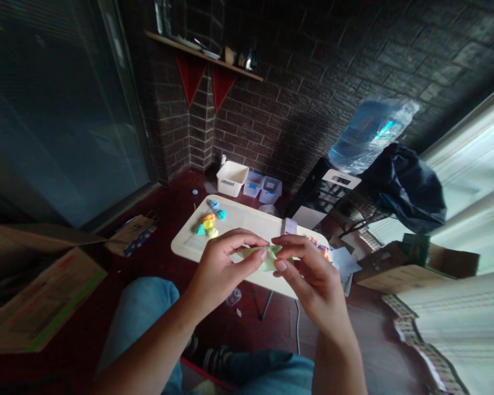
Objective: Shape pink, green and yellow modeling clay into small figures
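A piece of light green paper [269, 264], folded or creased, is held up over the near edge of the pale table [189, 249]. My left hand [230, 260] pinches it from the left between thumb and fingers. From the right, my right hand [310, 271] grips it the same way, thumb below and fingers above. The fingers partly cover the paper, so its full shape is hidden. Beyond my left hand, a cluster of small crumpled-looking pieces in blue, orange, yellow and green [208, 224] lies on the tabletop.
Multicoloured small pieces [319, 247] and a pale phone-like slab [290, 225] lie at the table's right. Behind it are a white bin [231, 178], translucent boxes [253, 184] and a water dispenser with a blue bottle [362, 134]. Cardboard boxes [45, 296] flank both sides.
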Demonstrator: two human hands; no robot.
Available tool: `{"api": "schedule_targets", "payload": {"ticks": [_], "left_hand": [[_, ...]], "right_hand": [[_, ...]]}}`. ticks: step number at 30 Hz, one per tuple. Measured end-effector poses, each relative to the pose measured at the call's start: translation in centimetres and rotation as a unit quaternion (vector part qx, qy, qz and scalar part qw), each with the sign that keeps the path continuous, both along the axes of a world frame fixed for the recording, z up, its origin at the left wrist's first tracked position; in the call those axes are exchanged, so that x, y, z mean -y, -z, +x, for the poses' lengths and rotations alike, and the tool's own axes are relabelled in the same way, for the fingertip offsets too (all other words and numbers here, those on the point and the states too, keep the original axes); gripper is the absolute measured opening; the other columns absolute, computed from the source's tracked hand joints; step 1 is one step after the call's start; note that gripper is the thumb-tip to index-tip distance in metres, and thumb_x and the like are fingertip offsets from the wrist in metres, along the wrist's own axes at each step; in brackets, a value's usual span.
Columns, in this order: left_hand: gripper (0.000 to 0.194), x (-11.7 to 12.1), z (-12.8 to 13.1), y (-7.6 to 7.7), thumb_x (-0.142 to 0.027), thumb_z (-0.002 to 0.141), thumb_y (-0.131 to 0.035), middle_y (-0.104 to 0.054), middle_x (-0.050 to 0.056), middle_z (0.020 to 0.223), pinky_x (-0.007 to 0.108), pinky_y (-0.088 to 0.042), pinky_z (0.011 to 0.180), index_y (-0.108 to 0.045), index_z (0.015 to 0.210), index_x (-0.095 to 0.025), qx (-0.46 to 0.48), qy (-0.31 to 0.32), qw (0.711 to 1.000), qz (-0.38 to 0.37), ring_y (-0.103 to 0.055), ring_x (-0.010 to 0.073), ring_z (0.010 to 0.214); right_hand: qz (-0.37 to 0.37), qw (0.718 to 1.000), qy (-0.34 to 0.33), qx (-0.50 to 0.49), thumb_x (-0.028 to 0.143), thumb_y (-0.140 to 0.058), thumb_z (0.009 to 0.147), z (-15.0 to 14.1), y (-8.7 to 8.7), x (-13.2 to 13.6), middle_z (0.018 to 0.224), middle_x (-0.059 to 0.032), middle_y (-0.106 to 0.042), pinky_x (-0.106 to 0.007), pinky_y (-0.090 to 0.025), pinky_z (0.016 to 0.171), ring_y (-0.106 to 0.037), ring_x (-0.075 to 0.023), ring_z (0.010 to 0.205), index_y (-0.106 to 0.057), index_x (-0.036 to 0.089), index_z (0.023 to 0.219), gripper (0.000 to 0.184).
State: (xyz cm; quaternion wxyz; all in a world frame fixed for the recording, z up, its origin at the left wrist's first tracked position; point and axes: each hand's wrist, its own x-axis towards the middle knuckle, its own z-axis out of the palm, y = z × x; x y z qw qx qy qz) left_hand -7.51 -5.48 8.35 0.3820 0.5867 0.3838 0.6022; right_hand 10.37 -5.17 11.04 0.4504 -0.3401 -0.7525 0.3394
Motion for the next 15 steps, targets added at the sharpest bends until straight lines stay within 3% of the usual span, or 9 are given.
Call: {"api": "schedule_targets", "payload": {"ticks": [15], "left_hand": [[0.007,-0.1,0.08,-0.23,-0.017,0.082,-0.066,-0.071,0.003,0.089,0.024,-0.052,0.079,-0.07,0.087,-0.019,-0.068,-0.044,0.996,0.03,-0.066,0.0156,0.085]], "right_hand": [[-0.018,0.999,-0.01,0.03,0.022,-0.062,0.09,-0.55,-0.45,-0.66,0.102,-0.0058,-0.06,-0.026,-0.055,0.064,-0.06,-0.0173,0.09,-0.067,0.024,0.092,0.006]]}}
